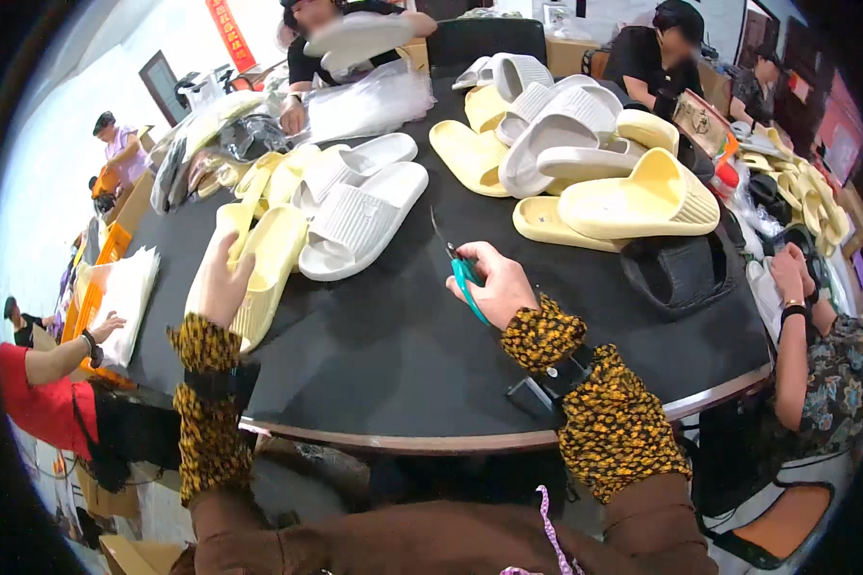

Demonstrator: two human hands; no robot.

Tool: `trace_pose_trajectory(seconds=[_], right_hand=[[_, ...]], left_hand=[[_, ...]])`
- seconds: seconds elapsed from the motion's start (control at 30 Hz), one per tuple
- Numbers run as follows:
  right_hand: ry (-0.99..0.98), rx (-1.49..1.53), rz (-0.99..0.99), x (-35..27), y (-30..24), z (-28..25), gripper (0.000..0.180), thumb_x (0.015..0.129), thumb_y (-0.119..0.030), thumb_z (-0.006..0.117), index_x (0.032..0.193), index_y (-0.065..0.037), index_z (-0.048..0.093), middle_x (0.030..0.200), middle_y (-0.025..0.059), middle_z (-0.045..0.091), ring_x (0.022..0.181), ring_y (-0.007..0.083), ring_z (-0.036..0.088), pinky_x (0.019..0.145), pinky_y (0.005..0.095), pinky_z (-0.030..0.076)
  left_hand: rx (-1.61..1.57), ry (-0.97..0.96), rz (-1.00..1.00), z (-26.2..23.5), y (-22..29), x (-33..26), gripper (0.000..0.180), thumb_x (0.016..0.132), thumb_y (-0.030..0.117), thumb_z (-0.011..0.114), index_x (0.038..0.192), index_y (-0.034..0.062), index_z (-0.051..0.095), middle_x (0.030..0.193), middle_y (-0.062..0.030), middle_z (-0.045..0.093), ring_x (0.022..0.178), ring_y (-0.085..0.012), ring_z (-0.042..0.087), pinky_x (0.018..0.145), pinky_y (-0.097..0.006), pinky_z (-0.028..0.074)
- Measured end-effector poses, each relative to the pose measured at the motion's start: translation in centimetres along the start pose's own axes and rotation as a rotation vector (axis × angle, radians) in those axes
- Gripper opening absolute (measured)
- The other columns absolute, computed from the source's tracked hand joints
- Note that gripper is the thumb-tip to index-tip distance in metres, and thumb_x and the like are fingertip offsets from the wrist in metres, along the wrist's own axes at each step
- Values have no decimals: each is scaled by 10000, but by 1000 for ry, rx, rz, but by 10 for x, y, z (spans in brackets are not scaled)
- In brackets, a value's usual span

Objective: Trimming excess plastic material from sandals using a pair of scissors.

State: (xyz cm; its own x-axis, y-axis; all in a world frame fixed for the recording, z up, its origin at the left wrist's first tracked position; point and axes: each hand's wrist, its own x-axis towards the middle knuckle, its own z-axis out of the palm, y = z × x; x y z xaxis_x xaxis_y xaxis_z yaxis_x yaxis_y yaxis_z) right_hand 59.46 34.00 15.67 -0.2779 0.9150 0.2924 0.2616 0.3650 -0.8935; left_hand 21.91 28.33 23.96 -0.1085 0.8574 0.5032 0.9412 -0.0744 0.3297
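Hands apart: your right hand (499, 287) is closed round the teal-handled scissors (465, 277), your left hand (224, 285) lies against pale-yellow slide sandals (280, 251), grip unclear, on the tabletop (384, 355) at left; likely risk: a leftward swing of the exposed blades (441, 232) could scratch the neighbouring light-grey slides (370, 213).

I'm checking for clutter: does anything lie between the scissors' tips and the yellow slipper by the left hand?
Yes: a grey slipper lies between the tips of the teal-handled scissors in the right hand and the yellow slipper by the left hand. On the side closer to the person, black tabletop shows.
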Motion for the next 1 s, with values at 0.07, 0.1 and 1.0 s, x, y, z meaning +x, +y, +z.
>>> trace_pose_trajectory(seconds=[0.07,0.1,1.0], right_hand=[[1,20,19,-2,-4,-4,388,746,-197,707,1048,-15,543,765,137,643,700,191,643,644,304,487],[-10,47,26,-3,-6,-5,379,755,-178,701,1054,-10,540,751,125,641,681,153,633,635,286,483],[24,127,113,-5,-14,-5,392,782,-131,692,1096,20,513,766,54,610,699,74,561,635,238,466]], left_hand=[[133,-43,-77,-1,-9,-18,446,833,212,568,1205,-15,468,1194,-250,511,1148,-349,474,971,-386,361],[257,37,-44,5,-24,-26,431,835,231,571,1190,3,485,1204,-241,508,1161,-354,458,972,-383,361],[-351,-487,161,23,66,-67,369,682,144,754,921,5,510,1079,-198,471,1005,-342,489,892,-371,427]])
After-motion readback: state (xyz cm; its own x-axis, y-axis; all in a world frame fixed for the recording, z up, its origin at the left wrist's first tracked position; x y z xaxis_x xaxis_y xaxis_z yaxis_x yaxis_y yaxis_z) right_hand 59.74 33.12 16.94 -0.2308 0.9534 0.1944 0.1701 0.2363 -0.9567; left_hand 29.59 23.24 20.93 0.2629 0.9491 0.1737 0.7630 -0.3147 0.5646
